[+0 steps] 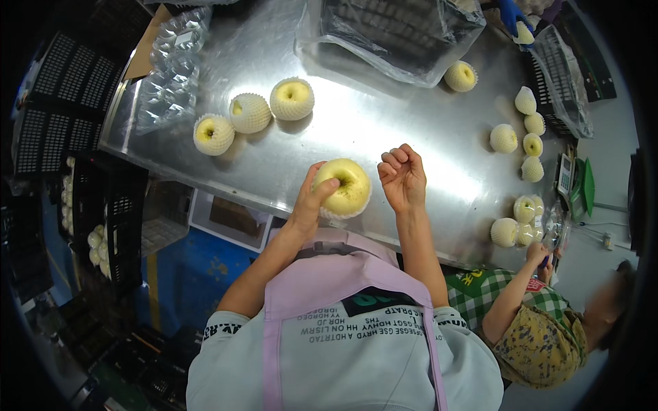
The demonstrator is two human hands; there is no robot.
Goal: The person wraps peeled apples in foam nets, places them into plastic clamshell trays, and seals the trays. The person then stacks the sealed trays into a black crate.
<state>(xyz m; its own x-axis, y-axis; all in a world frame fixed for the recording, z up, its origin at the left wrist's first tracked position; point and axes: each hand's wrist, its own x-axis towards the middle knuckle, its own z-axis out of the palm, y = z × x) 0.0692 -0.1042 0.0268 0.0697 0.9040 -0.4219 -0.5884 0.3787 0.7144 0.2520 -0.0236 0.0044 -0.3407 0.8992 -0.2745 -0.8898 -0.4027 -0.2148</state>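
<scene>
My left hand [310,198] grips a yellow apple [350,191] near the table's front edge, its thumb by the stem hollow. A white foam net sleeve [343,215] shows around the underside of that fruit. To the right, apart from the apple, my right hand [402,177] is raised with its fingers curled in; I see nothing in it. Beyond my left hand stand three apples in foam nets: one at the left [214,134], one in the middle [250,113] whose net covers most of it, and one at the right [292,98].
A plastic-lined black crate [380,36] stands at the table's [354,128] far side. Clear clamshell trays [172,72] lie far left. Several netted apples [533,145] line the right, near a scale [565,172]. A co-worker [534,318] handles packs at right; another's blue-gloved hand [509,18] holds fruit.
</scene>
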